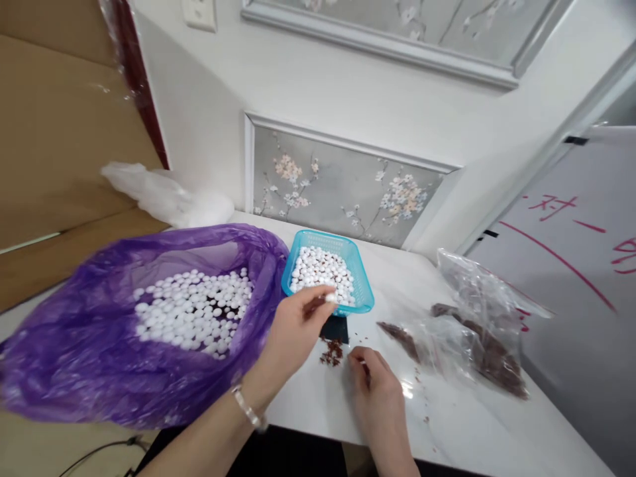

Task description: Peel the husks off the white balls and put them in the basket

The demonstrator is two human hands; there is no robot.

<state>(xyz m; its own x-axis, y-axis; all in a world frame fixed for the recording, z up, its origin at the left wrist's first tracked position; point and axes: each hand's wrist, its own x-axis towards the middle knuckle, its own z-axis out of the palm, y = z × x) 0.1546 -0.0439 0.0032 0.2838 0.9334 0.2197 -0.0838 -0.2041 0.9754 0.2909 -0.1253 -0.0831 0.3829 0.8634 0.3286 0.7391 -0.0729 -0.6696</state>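
Note:
My left hand [298, 324] pinches a small white bead [331, 299] at the near rim of a blue plastic basket [365, 291] filled with white beads. My right hand [375, 384] rests on the white table with fingers curled, fingertips pinched just right of a small pile of tiny dark red pieces [332, 351]. Whether it holds one is too small to tell. A small black object [334, 328] lies under the basket's near edge. A large purple plastic bag [99, 358] on the left lies open with many white beads [193, 311] inside.
Clear plastic bags [477, 331] with dark reddish-brown pieces lie on the right of the white table [447, 424]. A crumpled white bag [163, 195] sits at the back left beside cardboard [59, 132]. A whiteboard with red marks [571, 265] leans at the right.

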